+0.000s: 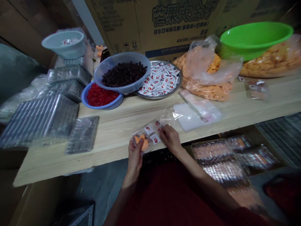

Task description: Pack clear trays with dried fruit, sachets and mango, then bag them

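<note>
Just past the hands, 芒果大金牙 carton

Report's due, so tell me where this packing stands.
Done: filled packs lie low on the right. In hand: the left hand grips a clear bag holding orange pieces and white sachets, while the right hand pinches its edge. Left: bagged orange pieces, dark dried fruit, red pieces, tray sachets.

A large printed cardboard carton stands behind the pale wooden plank desk, with another brown carton to the left. Below the desk show a grey floor and a metal wire rack, all in dim light.
</note>
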A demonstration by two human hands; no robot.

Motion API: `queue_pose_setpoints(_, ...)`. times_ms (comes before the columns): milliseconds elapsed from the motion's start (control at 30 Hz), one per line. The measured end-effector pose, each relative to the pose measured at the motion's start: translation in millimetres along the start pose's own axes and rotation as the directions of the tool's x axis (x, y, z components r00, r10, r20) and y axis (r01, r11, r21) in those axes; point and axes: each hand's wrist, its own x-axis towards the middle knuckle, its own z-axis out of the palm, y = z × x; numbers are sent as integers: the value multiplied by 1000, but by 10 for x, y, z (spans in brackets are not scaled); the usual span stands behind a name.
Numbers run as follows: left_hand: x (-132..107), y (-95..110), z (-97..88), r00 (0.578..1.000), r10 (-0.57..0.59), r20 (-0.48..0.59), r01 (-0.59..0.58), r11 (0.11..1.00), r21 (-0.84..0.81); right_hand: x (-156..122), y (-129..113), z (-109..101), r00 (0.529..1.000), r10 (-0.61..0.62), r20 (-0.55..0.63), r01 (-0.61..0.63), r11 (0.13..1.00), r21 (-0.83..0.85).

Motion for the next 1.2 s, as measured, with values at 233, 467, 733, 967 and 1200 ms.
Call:
queue_pose_setpoints(233, -77, -215, 294, 987, 62, 148, -67, 997, 28, -26, -283, 120, 994, -35, 99, 28, 997, 71)
queue_pose_setpoints(467, -61, 65, 102, 967, -79, 241, 49, 991, 128, -34, -390, 141, 991, 9, 131, -37, 976, 214)
queue_pose_setpoints(733, 111, 159, -142, 942, -159, 295, 24, 910, 414, -79, -397, 219, 985, -67, 161, 12, 947, 320)
queue_pose_setpoints(967, 204, 63, -135, 919, 232, 319, -393, 609, 689, -218, -493, 336, 974, -119, 192, 10, 872, 489)
queue_pose_setpoints(1200, 152, 358, -253, 917, 275, 291, -392, 474, 788, -254, -392, 213, 975, -14, 221, -85, 897, 433)
